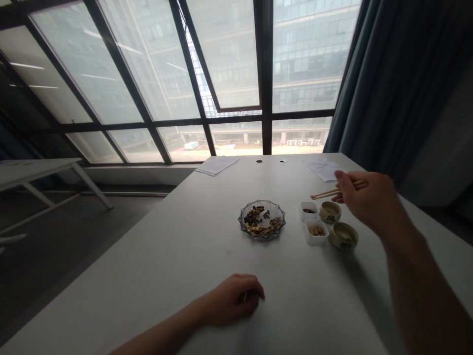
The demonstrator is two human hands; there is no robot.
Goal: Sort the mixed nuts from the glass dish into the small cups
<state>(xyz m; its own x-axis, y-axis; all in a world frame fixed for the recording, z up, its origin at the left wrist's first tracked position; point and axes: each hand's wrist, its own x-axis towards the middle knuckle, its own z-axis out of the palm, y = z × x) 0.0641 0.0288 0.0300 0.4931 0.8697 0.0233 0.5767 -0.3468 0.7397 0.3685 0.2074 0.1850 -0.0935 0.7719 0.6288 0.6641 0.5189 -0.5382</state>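
White table (166, 256) | papers (218, 165) beyond | cups (343, 236) (two) beside tubs (316, 238), near chopsticks (325, 194)

Hands: two, the left hand (236, 300) and the right hand (371, 199)
Chopsticks (325, 194): two
Glass bowl (263, 238): one
Food pieces (254, 218) in the bowl: many, too small and heaped to count
White tubs: two, a nearer tub (317, 240) and a farther tub (309, 217)
Pottery cups: two, a front cup (339, 242) and a back cup (330, 218)
Paper groups: two, left papers (217, 165) and right papers (324, 169), sheets uncountable
Round spots on the tabletop: two, a dark spot (259, 161) and a part-white spot (283, 161)
Surfaces: two, the bowl's surface (177, 246) and another surface (33, 170) at left
Tilted-open window pane (229, 59): one
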